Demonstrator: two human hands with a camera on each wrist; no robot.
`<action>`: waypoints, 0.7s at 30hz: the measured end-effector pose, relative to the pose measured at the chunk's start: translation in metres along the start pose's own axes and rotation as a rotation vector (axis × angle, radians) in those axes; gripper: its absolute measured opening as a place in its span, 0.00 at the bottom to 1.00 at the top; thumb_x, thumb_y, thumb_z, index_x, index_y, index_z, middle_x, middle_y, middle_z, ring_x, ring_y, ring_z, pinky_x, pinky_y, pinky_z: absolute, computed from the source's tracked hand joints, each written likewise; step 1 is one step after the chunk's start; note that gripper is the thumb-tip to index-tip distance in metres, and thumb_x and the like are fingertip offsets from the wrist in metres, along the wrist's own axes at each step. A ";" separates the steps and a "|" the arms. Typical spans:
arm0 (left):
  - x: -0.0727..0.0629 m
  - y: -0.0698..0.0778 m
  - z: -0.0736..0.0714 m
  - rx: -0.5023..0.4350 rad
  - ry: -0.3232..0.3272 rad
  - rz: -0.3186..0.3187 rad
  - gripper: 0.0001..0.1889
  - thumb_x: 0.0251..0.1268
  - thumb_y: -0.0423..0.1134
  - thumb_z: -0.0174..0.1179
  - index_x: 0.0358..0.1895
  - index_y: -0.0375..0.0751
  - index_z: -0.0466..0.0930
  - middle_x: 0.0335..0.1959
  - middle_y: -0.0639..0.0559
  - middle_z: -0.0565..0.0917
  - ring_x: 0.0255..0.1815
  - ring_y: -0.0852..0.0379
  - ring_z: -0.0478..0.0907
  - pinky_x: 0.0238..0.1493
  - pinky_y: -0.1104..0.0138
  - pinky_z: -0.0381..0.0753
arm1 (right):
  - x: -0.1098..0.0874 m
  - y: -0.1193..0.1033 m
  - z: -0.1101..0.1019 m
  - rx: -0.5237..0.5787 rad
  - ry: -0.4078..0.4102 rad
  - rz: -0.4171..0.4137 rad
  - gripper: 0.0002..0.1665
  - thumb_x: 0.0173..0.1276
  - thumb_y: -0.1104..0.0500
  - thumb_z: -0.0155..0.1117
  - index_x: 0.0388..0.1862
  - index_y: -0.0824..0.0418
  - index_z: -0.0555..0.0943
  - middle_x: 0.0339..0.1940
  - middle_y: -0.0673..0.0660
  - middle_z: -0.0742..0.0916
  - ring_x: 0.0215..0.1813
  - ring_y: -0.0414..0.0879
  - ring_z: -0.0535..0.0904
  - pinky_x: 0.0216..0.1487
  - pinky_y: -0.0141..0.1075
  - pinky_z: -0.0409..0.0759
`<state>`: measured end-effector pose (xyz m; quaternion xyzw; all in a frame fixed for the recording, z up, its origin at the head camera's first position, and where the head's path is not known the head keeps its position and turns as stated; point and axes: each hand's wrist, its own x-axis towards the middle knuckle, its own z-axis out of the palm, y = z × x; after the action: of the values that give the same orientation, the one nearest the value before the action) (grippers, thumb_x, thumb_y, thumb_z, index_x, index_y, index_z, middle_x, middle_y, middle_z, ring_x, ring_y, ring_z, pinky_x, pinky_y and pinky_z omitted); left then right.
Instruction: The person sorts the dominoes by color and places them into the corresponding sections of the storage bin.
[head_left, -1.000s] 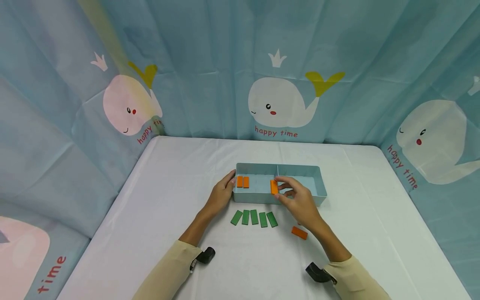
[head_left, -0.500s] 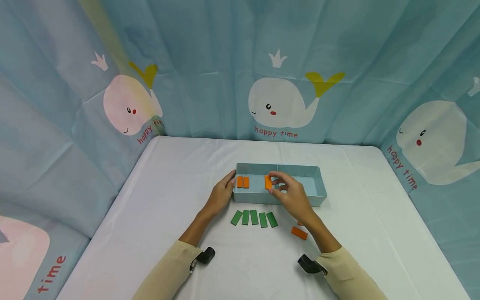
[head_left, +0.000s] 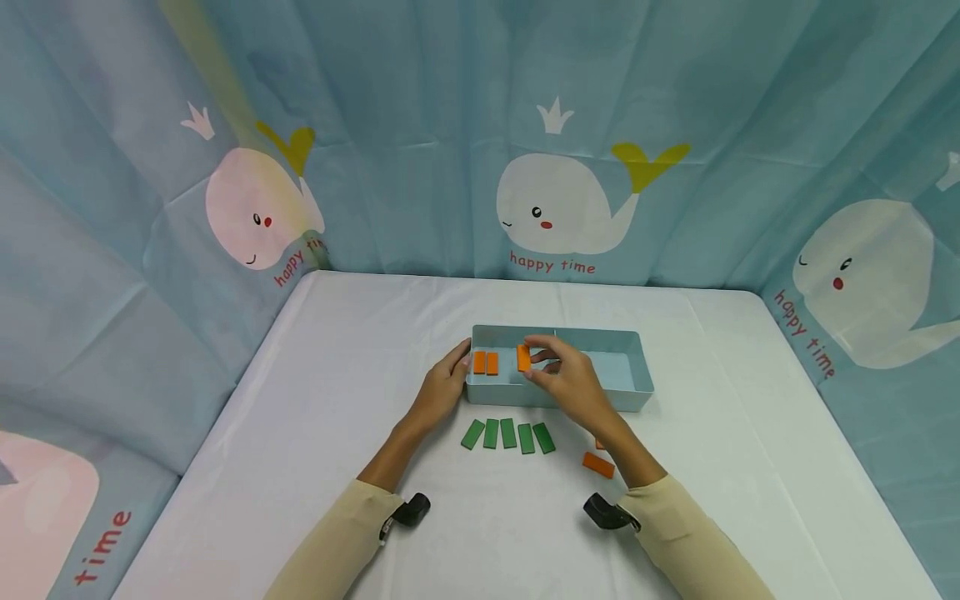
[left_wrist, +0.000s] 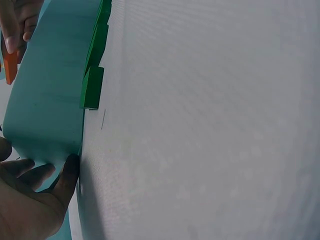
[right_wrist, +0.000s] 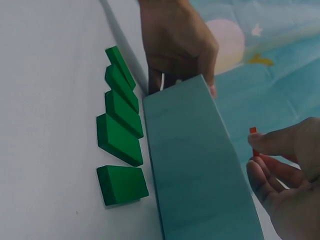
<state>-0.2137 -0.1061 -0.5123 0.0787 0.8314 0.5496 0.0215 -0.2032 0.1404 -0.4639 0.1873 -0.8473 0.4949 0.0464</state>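
In the head view, a pale teal box [head_left: 525, 395] with a divider stands on the white table. My left hand [head_left: 441, 387] holds the box's left end; the left wrist view shows its bent fingers [left_wrist: 65, 182] against that end. Between thumb and fingertips, my right hand [head_left: 568, 379] pinches an orange block [head_left: 523, 358] above the left compartment. Two orange blocks [head_left: 492, 364] lie side by side at the left end of that compartment. Several green blocks [head_left: 508, 433] lie in a row before the box; the right wrist view shows them [right_wrist: 122, 137] close to its front wall.
An orange block [head_left: 598, 465] lies on the table near my right forearm, and another [head_left: 600, 443] is partly hidden by it. A dark device [head_left: 606, 512] is strapped at each wrist. Teal whale-print curtains [head_left: 420, 167] hang around the table [head_left: 315, 375].
My right hand has moved left and slightly away from me with its orange block, from near the divider to farther over the left compartment. My left hand and the box have stayed put.
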 end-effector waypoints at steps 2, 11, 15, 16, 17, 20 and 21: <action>0.000 0.000 0.000 0.001 0.003 0.002 0.29 0.90 0.45 0.43 0.84 0.37 0.58 0.84 0.44 0.63 0.86 0.44 0.57 0.85 0.47 0.57 | 0.003 0.000 0.002 -0.002 -0.004 -0.001 0.30 0.71 0.66 0.75 0.70 0.60 0.80 0.63 0.58 0.87 0.55 0.53 0.86 0.54 0.44 0.89; 0.001 -0.002 0.001 -0.015 -0.001 0.014 0.28 0.90 0.43 0.43 0.84 0.36 0.58 0.84 0.43 0.63 0.86 0.43 0.57 0.85 0.46 0.56 | 0.013 0.005 0.010 0.007 -0.051 0.023 0.31 0.69 0.69 0.74 0.71 0.60 0.80 0.65 0.58 0.86 0.56 0.53 0.86 0.54 0.43 0.89; 0.001 -0.003 0.001 -0.019 -0.001 0.021 0.28 0.90 0.42 0.43 0.84 0.34 0.58 0.84 0.42 0.62 0.86 0.42 0.57 0.85 0.46 0.57 | 0.017 0.006 0.012 0.003 -0.061 0.027 0.31 0.69 0.70 0.74 0.70 0.62 0.80 0.64 0.59 0.86 0.56 0.54 0.86 0.56 0.47 0.89; 0.001 -0.003 0.000 -0.018 -0.002 0.022 0.28 0.90 0.42 0.43 0.84 0.34 0.58 0.84 0.42 0.62 0.86 0.42 0.57 0.85 0.46 0.57 | 0.018 0.006 0.012 -0.001 -0.064 0.028 0.31 0.69 0.70 0.74 0.70 0.63 0.80 0.64 0.59 0.86 0.56 0.54 0.86 0.56 0.47 0.89; 0.001 -0.003 0.000 -0.016 -0.003 0.023 0.28 0.90 0.42 0.43 0.84 0.34 0.58 0.84 0.42 0.62 0.86 0.43 0.57 0.85 0.46 0.57 | 0.019 0.006 0.013 -0.006 -0.067 0.030 0.31 0.69 0.70 0.74 0.70 0.64 0.80 0.64 0.59 0.86 0.56 0.54 0.86 0.57 0.47 0.88; 0.001 -0.001 0.000 -0.015 -0.005 0.022 0.28 0.90 0.43 0.43 0.84 0.34 0.58 0.84 0.42 0.63 0.86 0.43 0.57 0.85 0.46 0.57 | 0.022 0.005 0.014 -0.023 -0.076 0.032 0.31 0.69 0.70 0.74 0.71 0.65 0.79 0.64 0.60 0.86 0.56 0.54 0.86 0.56 0.47 0.89; 0.000 -0.001 0.000 -0.018 -0.005 0.022 0.28 0.90 0.43 0.43 0.84 0.35 0.58 0.84 0.42 0.63 0.86 0.43 0.57 0.85 0.46 0.57 | 0.024 0.004 0.015 -0.028 -0.080 0.035 0.32 0.69 0.70 0.74 0.71 0.65 0.79 0.64 0.60 0.86 0.56 0.54 0.86 0.55 0.47 0.89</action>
<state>-0.2143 -0.1064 -0.5129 0.0888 0.8255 0.5571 0.0182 -0.2253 0.1233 -0.4685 0.1916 -0.8584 0.4759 0.0065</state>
